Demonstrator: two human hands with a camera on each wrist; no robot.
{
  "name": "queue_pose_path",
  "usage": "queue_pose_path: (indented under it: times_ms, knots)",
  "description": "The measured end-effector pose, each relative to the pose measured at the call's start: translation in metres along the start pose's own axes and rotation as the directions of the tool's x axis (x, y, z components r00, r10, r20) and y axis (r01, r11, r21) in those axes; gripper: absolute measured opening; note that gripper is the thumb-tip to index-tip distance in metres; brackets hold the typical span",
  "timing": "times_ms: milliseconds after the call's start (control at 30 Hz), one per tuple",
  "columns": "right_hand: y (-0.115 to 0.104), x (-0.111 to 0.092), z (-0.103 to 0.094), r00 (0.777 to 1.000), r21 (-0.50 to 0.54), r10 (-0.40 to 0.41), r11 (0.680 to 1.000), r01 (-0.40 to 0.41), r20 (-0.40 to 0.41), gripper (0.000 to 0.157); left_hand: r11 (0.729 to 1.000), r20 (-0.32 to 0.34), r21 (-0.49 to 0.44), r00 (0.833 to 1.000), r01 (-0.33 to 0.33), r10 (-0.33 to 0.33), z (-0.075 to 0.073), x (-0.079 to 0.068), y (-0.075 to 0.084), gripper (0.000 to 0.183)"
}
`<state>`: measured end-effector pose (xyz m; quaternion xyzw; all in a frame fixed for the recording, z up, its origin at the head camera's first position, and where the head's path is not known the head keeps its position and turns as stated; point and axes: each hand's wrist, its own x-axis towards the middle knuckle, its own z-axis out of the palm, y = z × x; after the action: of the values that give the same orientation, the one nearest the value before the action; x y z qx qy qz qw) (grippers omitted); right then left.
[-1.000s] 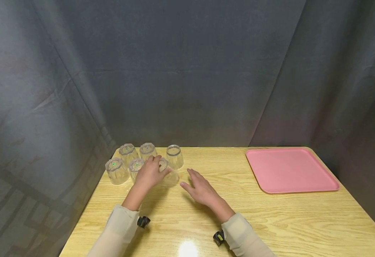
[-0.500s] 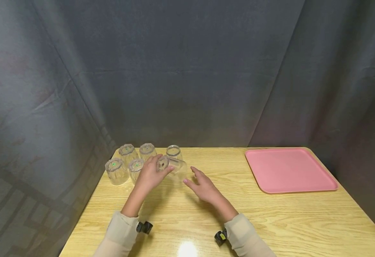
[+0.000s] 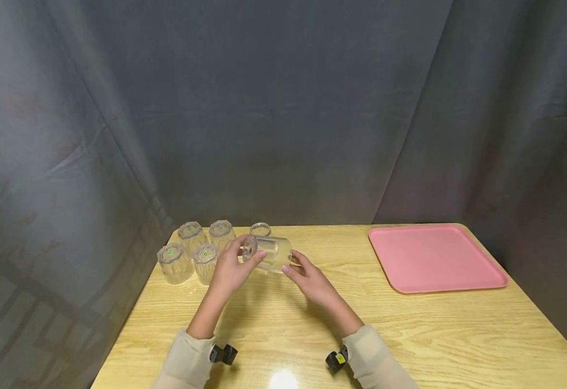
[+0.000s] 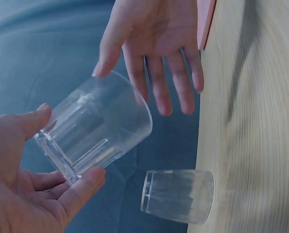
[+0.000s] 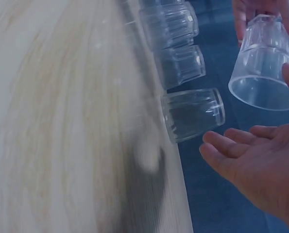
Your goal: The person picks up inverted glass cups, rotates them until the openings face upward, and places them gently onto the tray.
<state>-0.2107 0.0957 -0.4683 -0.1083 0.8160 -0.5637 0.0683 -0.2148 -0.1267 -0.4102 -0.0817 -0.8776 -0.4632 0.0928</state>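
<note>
Tilted onto its side above the table, a clear drinking glass (image 3: 276,253) is held by its base in my left hand (image 3: 230,269), thumb on the near side. Its mouth points right, toward my right hand (image 3: 312,281). In the left wrist view, the right hand's fingers (image 4: 160,85) are spread and straight, with the thumb tip right at the rim. The right wrist view has that palm (image 5: 261,162) turned up beside the glass's mouth. Behind the held glass, another glass (image 3: 260,229) stands mouth-up on the table, partly hidden.
At the left of the wooden table (image 3: 283,324), several upside-down glasses (image 3: 175,265) stand in a group, close to my left hand. A pink tray (image 3: 439,259) lies at the right. Grey cloth (image 3: 274,119) hangs behind the table and along both sides.
My left hand has lifted the glass from beside the group and tipped it further onto its side, its mouth swinging right. My right hand has come up to the rim.
</note>
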Motion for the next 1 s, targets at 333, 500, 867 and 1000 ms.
queue_pose_path:
  times_ms: [333, 500, 867, 1000]
  knots:
    - [-0.005, -0.002, -0.016, 0.999, 0.193, -0.031, 0.981, 0.025, 0.027, 0.074, 0.994, 0.008, -0.113, 1.0, 0.004, -0.003, 0.006, -0.003, 0.003, 0.069]
    - [-0.006, -0.005, -0.022, 0.997, 0.282, -0.052, 0.959, 0.033, 0.06, 0.074, 0.979, 0.027, -0.203, 1.0, 0.011, -0.006, 0.012, -0.004, 0.001, 0.066]
    - [-0.004, -0.008, -0.035, 0.987, 0.486, -0.097, 0.874, 0.022, 0.13, 0.074, 0.93, 0.059, -0.368, 0.997, -0.029, 0.055, 0.029, -0.004, -0.001, 0.063]
    - [-0.003, -0.01, -0.041, 0.983, 0.504, -0.114, 0.863, 0.028, 0.142, 0.074, 0.918, 0.07, -0.394, 0.995, -0.033, 0.066, 0.036, -0.003, -0.001, 0.063]
